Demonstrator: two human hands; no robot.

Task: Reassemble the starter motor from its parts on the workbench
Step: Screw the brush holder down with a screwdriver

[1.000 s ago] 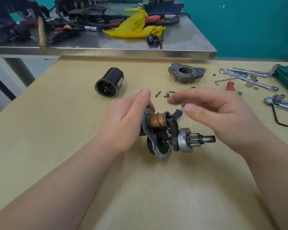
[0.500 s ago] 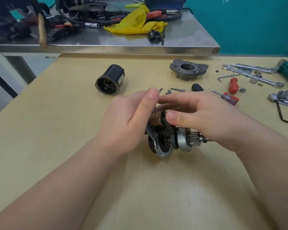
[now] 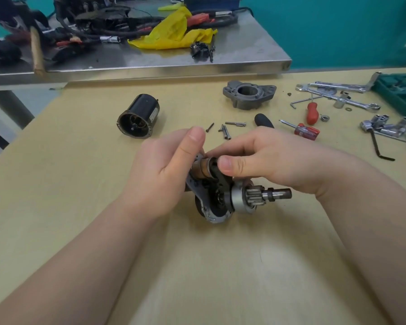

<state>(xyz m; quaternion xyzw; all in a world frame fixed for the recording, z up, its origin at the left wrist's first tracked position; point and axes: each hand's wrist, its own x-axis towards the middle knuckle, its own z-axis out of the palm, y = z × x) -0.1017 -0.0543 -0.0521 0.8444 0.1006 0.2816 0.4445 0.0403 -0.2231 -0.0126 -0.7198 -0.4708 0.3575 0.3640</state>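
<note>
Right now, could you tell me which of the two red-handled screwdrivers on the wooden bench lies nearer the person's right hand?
The translucent red-handled screwdriver with the bare metal shaft lies nearer the right hand; the opaque red-handled one lies farther back, towards the chrome spanners.

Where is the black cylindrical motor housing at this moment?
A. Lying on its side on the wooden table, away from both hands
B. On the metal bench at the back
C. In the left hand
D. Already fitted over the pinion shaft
A: the black cylindrical motor housing lies on its side on the wooden table, open end toward the camera, apart from the left hand and the right hand, which hold the pinion assembly.
</note>
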